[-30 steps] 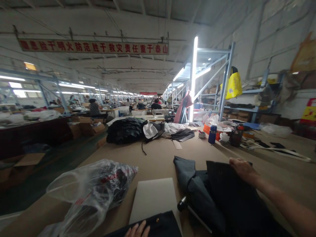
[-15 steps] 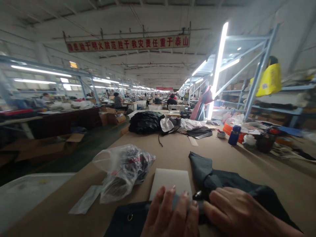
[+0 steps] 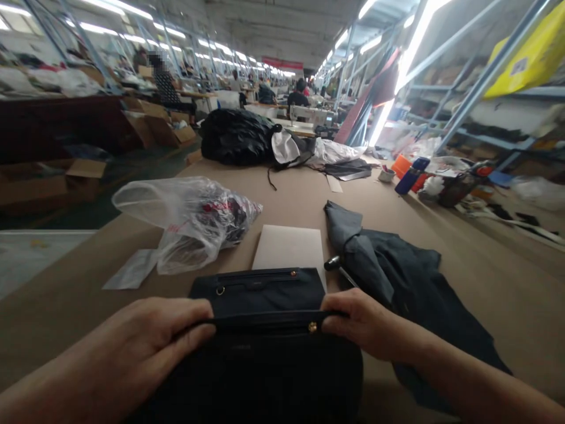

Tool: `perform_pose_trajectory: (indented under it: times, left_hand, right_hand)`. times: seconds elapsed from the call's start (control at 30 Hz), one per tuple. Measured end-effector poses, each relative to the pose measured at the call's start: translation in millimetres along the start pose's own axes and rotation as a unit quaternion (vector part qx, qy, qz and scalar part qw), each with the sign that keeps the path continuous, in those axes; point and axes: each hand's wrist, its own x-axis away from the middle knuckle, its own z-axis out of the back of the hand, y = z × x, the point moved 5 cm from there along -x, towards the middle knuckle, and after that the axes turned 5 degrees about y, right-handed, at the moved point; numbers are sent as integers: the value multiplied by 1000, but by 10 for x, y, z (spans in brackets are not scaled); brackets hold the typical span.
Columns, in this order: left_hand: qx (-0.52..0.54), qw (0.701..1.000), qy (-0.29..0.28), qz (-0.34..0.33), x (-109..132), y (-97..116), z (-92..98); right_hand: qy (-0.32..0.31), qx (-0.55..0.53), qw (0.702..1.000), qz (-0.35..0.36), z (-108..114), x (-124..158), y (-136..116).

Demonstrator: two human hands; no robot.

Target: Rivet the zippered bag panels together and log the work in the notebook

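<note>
1. Left hand [image 3: 152, 335] and right hand [image 3: 371, 324] have fingers [image 3: 198, 309] clamped on the edge of the black bag [image 3: 265, 371], nearer than the white board [image 3: 289, 247]; uneven pulling could skew it
2. Swinging right of the board might snag the black-tipped rod [image 3: 335, 264]
3. Pushing forward could shift the board

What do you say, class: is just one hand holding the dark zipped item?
No, the left hand and the right hand both pinch the dark zipped item, its gold-coloured zip pull between them.
</note>
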Motion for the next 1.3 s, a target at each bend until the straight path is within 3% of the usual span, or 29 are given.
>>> perform_pose_trajectory:
  times: [0.07, 0.2, 0.3, 0.47, 0.53, 0.63, 0.73, 0.83, 0.9, 0.97, 1.1, 1.17, 1.23, 1.3]
  left_hand:
    - [-10, 998, -66, 19, -263, -109, -52]
    - [-74, 995, -57, 19, -737, -298, -242]
    - [-121, 991, -59, 17, -948, -459, -473]
    - [-173, 982, -68, 24, -1053, -583, -644]
    - [-207, 977, -46, 34, -1030, -494, -614]
    - [-253, 967, 25, 9, -977, -162, -619]
    - [-236, 964, 80, -96, -920, 233, -871]
    - [-214, 956, 123, -160, -879, 368, -1236]
    - [-216, 945, 176, -172, -861, 320, -1396]
    - [-212, 937, 210, -179, -847, 238, -1479]
    - [-204, 933, 227, -188, -839, 135, -1501]
    - [-201, 931, 238, -191, -838, 125, -1490]
    - [-201, 927, 248, -198, -835, 125, -1488]
    - [-208, 920, 260, -209, -829, 127, -1491]
  right_hand:
    - [45, 18, 999, -9, -16, -219, 208]
    - [130, 223, 966, 26, -32, -636, 404]
    - [120, 325, 938, 1, -108, -857, 549]
    - [116, 341, 932, -26, -216, -1018, 743]
    - [118, 343, 931, -25, -224, -1034, 766]
    - [120, 343, 931, -27, -216, -1041, 761]
    - [124, 336, 933, -23, -220, -1035, 719]
    - [131, 315, 940, -19, -182, -1022, 679]
    - [143, 286, 947, -21, -45, -1012, 688]
    - [183, 254, 949, -37, 251, -994, 763]
    - [321, 208, 914, -139, 1153, -888, 1195]
    - [359, 181, 891, -210, 1513, -823, 1512]
    - [364, 144, 878, -274, 1696, -791, 1819]
    - [354, 104, 875, -314, 1718, -816, 2055]
